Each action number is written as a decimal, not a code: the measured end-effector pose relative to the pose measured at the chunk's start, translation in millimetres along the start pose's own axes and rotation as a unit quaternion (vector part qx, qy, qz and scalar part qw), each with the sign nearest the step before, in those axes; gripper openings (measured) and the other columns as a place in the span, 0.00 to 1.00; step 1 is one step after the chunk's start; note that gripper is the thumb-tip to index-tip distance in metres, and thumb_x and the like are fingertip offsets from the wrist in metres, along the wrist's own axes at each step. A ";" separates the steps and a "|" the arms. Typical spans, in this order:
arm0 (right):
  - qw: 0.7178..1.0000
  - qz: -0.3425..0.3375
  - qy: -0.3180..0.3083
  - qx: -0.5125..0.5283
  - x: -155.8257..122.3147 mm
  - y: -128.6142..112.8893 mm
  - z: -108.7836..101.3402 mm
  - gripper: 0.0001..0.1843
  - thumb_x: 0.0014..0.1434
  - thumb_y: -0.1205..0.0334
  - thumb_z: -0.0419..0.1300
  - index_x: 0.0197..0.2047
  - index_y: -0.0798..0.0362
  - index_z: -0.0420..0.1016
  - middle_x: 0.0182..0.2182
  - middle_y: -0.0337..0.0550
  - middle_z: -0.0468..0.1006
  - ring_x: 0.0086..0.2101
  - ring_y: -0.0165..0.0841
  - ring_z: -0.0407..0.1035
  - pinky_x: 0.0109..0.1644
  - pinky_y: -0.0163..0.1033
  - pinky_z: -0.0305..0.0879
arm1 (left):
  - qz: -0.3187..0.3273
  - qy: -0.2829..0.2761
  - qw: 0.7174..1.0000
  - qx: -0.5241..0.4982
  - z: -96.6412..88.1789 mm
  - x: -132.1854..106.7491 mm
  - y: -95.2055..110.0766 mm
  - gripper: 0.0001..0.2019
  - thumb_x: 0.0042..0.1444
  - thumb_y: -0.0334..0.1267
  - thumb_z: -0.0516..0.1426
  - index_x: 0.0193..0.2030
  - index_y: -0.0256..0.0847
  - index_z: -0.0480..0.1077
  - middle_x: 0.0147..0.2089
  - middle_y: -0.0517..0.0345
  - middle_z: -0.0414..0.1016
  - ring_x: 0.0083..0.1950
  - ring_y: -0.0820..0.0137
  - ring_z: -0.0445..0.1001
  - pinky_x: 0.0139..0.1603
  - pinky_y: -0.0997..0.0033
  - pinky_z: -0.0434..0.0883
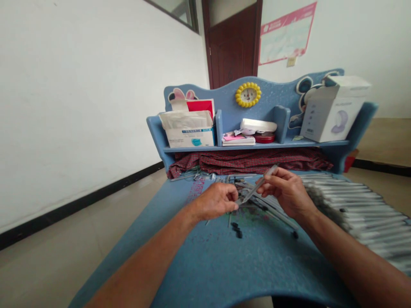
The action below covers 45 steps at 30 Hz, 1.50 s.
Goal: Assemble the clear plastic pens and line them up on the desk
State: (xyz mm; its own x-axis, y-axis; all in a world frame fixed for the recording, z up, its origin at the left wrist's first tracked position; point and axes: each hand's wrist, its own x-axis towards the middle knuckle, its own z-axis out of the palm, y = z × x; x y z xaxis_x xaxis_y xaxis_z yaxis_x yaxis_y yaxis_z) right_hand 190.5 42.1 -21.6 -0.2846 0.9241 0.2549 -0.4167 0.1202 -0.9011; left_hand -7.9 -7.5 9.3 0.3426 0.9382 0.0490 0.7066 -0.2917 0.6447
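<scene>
Between thumb and fingers, my right hand (289, 192) holds a clear pen barrel (259, 185), tilted with its lower end toward the left. My left hand (216, 200) is closed in a pinch right at that lower end. Whatever small piece sits in its fingertips is too small to make out. Beneath both hands lie loose thin pen parts (278, 214) on the blue desk (257, 265). Small black caps (236, 229) rest in front of my left hand, and another black cap (295, 234) lies below my right wrist.
A large pile of whitish pen tubes (369, 209) covers the desk's right side. Behind are a folded plaid cloth (250, 160) and a shelf holding a mask box (191, 136), a white carton (334, 113) and a red round case (265, 138). A yellow clock (248, 94) is on the backboard.
</scene>
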 end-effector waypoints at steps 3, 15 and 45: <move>1.000 -0.011 0.012 0.006 0.8 0.2 -0.7 0.09 0.45 0.62 0.64 0.28 0.54 0.68 0.23 0.40 0.76 0.23 0.32 0.72 0.25 0.34 0.67 | -0.010 0.004 0.999 -0.040 1.9 0.4 0.7 0.04 0.43 0.32 0.58 0.27 0.36 0.68 0.21 0.66 0.64 0.24 0.77 0.62 0.26 0.79 0.59; 1.000 -0.014 0.019 0.008 -1.1 3.2 4.3 0.11 0.42 0.64 0.65 0.29 0.54 0.67 0.22 0.39 0.76 0.24 0.35 0.74 0.26 0.37 0.69 | -0.004 0.018 0.993 -0.113 6.1 2.4 -3.0 0.07 0.44 0.34 0.57 0.32 0.34 0.71 0.24 0.64 0.66 0.27 0.76 0.64 0.28 0.78 0.60; 0.998 0.032 -0.034 0.032 -0.6 4.5 3.5 0.10 0.48 0.59 0.63 0.29 0.56 0.68 0.20 0.43 0.77 0.16 0.32 0.68 0.20 0.35 0.63 | -0.024 0.082 0.974 -0.212 14.5 6.2 -12.3 0.11 0.48 0.42 0.57 0.29 0.34 0.71 0.19 0.63 0.68 0.18 0.81 0.61 0.18 0.81 0.57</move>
State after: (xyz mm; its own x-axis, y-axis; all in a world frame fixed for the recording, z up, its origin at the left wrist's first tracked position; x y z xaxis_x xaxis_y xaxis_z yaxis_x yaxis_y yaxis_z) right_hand 185.8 40.9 -24.5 -0.3690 0.9022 0.2233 -0.4505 0.0365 -0.8920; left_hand -5.5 -0.7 -9.4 0.1877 0.9760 0.1103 0.3885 -0.1769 0.9043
